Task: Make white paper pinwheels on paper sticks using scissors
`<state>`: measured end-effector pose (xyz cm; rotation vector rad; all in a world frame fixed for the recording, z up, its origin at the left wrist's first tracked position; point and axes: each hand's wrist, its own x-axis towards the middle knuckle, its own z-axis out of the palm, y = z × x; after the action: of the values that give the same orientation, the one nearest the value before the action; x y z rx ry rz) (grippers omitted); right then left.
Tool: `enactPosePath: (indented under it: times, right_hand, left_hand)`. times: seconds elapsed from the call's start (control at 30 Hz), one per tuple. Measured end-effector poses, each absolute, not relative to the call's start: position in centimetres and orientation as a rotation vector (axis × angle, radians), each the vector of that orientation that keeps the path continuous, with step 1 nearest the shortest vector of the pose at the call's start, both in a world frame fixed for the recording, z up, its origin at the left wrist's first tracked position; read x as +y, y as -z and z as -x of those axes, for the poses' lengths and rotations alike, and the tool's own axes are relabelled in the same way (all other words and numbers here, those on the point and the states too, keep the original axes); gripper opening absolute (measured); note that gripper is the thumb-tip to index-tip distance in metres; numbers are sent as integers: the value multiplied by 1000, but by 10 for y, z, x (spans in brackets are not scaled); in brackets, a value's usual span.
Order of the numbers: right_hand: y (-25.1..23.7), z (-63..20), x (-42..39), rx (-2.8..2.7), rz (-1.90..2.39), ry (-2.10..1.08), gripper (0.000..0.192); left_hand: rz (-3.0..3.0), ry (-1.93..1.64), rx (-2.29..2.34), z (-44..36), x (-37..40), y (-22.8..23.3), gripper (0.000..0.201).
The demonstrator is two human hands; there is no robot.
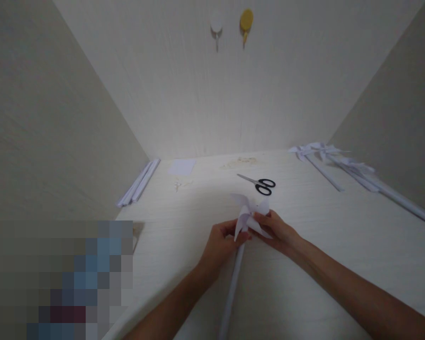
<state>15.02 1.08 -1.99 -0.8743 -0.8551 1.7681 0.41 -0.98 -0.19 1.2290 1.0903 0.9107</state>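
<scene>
White paper pinwheel (250, 215) is pinched by both left hand (221, 245) and right hand (278, 231) atop its stick (233, 283); grip should remain light, blades uncrushed, hub centred on the stick.

Pale cream walls (212, 94) meeting in a corner, white table (322, 245) below, two round hooks, white (216, 26) and yellow (246, 21), soft light

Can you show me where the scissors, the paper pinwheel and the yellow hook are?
scissors (263, 185), head view, black handles.
paper pinwheel (246, 215), head view, folded white blades.
yellow hook (246, 20), head view, round top.
</scene>
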Motion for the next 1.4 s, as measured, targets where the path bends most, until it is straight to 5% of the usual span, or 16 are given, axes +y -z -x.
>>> enactPosePath:
  times: [0.37,0.73,0.97,1.4]
  right_hand:
    - [27,-155,17,-796,849,-1684,41]
    - [-3,-149,-16,-1915,1311,-794,16]
    - [-1,-147,-14,-1896,1381,-612,4]
    - [1,-356,36,-1558,1936,-68,13]
  left_hand:
    - [-720,-998,1007,-1,2,11,22]
    - [-467,-1324,940,14,15,11,11]
    - [-506,-1323,886,9,15,13,16]
    - [-719,-1156,978,8,16,17,27]
